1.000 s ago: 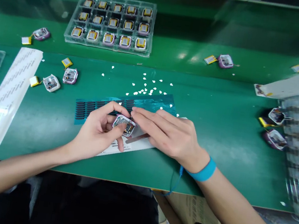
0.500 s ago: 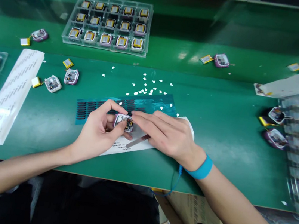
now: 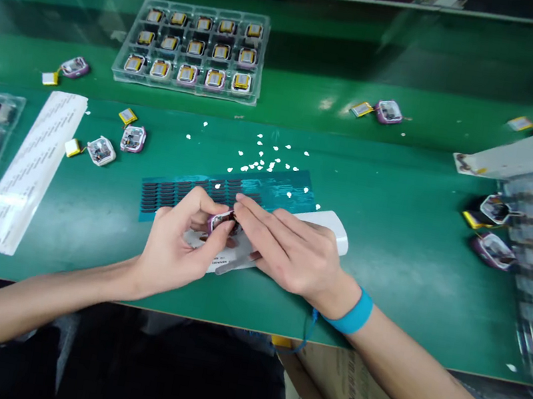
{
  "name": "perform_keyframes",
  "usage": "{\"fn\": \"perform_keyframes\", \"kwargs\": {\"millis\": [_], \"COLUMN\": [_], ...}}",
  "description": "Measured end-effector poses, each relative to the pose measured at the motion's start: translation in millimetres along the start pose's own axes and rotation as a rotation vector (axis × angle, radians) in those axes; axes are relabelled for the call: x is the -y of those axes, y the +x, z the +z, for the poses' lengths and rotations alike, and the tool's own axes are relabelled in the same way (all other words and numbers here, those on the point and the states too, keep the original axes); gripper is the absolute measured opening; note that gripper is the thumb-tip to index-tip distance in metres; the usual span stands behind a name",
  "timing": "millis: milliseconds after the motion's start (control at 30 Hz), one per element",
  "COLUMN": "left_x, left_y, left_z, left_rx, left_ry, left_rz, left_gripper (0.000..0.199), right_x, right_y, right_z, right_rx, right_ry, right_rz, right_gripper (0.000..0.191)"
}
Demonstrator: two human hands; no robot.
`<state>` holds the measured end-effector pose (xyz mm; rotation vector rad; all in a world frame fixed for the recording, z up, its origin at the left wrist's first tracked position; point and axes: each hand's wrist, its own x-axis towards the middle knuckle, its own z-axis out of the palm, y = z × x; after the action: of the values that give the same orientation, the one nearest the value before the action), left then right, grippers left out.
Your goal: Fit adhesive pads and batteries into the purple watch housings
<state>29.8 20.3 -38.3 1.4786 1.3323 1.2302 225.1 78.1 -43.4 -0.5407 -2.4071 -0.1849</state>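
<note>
Filling a clear tray [image 3: 183, 88], fifteen devices [image 3: 195, 48] sit beyond the held device [image 3: 218, 221].

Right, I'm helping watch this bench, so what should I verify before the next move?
1. Case held by the left hand: ok.
2. Case interior fully visible: not ok, partly hidden by the hands.
3. Wristband around the right wrist: ok.
4. Right hand gripping the grey tool firmly: cannot tell, grip hidden.
5. Blue sheet free of white bits: not ok, some lie on it.
</note>
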Motion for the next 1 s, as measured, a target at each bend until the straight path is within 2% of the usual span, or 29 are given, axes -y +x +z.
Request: {"fn": "perform_keyframes", "kwargs": {"millis": [100,200,267,367,533,633,733,800,833,900,1000], "left_x": [-1,-4,-4,-4,-6,-9,-8,-5,-3,3,12], "left_y": [4,6,6,5,6,8,11,14,15,17,19], "left_z": [-2.2,-4.1,-4.4,-4.0,-4.7,-6.0,-6.3,-5.2,-4.1,-1.2,3.3], "left_rx": [0.008,0.049,0.078,0.099,0.121,0.086,0.029,-0.001,-0.007,-0.001,0.041], "left_ry": [-0.019,-0.04,-0.03,0.037,0.139,0.095,-0.012,-0.113,-0.151,-0.187,-0.165], "left_rz": [-0.023,-0.049,-0.038,0.041,0.177,0.17,0.065,-0.013,-0.045,-0.085,-0.107], "left_gripper": [0.013,0.015,0.015,0.013,0.014,0.011,0.012,0.016,0.018,0.02,0.015], "right_x": [-1,-2,0,4,4,-2,-12,-17,-19,-23,-26], "right_y": [3,8,12,16,15,13,11,12,13,16,20], "right_z": [1,1,-1,-3,-5,-4,-5,-7,-9,-12,-14], "right_rx": [0.001,-0.036,-0.002,0.061,-0.034,-0.051,-0.181,-0.253,-0.244,-0.125,0.147], "right_ry": [0.278,0.585,0.697,0.77,0.687,0.693,0.802,0.762,0.719,0.695,0.936], "right_rz": [0.109,0.301,0.417,0.509,0.505,0.491,0.564,0.591,0.612,0.733,0.949], "right_gripper": [0.033,0.021,0.017,0.013,0.011,0.025,0.049,0.067,0.073,0.076,0.066]}}
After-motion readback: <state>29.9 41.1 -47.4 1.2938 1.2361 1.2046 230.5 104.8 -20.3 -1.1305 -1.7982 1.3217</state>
